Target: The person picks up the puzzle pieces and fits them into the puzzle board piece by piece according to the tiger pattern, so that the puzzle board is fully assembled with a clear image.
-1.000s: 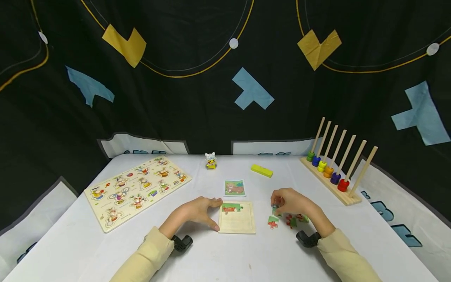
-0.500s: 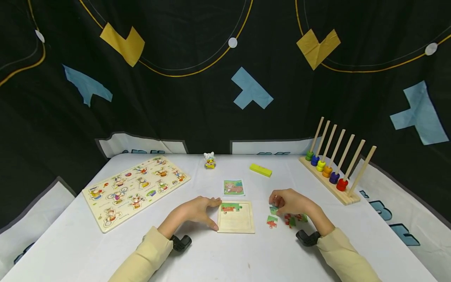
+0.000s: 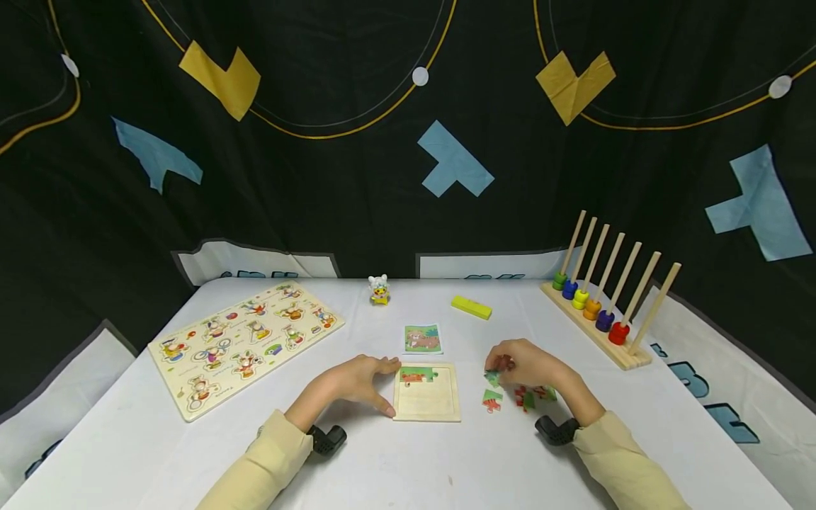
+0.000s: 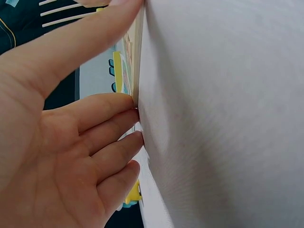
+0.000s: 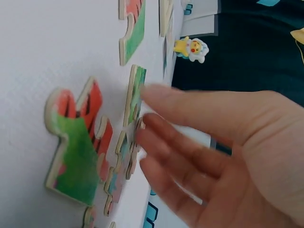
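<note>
My left hand rests along the left side of a square wooden puzzle tray. Its thumb touches the near corner and the fingers the far corner. In the left wrist view these fingers lie nearly straight against the tray's edge. Inside the tray's top left, red-green jigsaw pieces are fitted. My right hand is over loose pieces to the right. Its thumb and bent fingertips touch a green jigsaw piece lying on the table, without visibly pinching it; the thumb is blurred. A red-striped piece lies just nearer.
More loose pieces lie beneath my right hand. A picture card sits behind the tray. Farther back are a small figurine and a yellow block. A peg board is not distinct; a peg stand stands right, a picture puzzle board left.
My right hand has shifted slightly left, and the green piece under its fingertips has slid a little left and away. The left hand stays at the tray.
</note>
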